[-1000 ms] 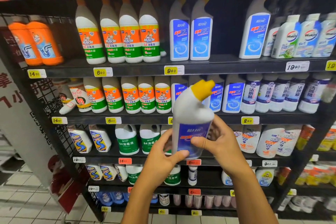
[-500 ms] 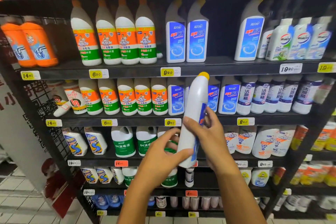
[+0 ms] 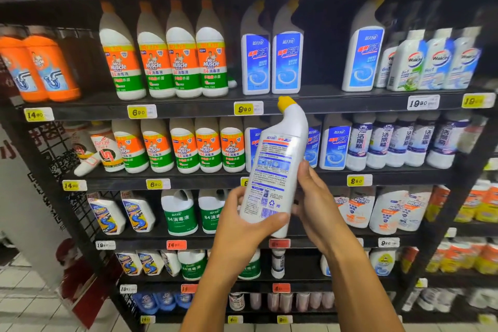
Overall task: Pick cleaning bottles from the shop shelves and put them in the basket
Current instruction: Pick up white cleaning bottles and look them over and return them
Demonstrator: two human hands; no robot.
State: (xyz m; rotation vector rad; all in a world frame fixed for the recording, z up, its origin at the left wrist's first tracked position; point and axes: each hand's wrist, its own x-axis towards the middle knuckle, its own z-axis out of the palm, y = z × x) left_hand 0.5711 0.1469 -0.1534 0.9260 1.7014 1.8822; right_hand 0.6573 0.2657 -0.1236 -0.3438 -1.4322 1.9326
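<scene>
Head view: the white bottle (image 3: 275, 170) is off the shelves (image 3: 188, 109), held in front of them between both hands. Its long axis runs nearly upright, yellow cap leaning up and slightly right, back label facing the camera. The left hand (image 3: 242, 226) grips its base with the thumb across the front; the right hand (image 3: 315, 197) steadies its right side, fingers curled behind. No basket shows here.

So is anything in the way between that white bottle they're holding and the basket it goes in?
Can't say: no basket shows in this view. The white bottle is already off the shelves, held in front of them by the left hand and right hand, with nothing between either grip and the bottle.
</scene>
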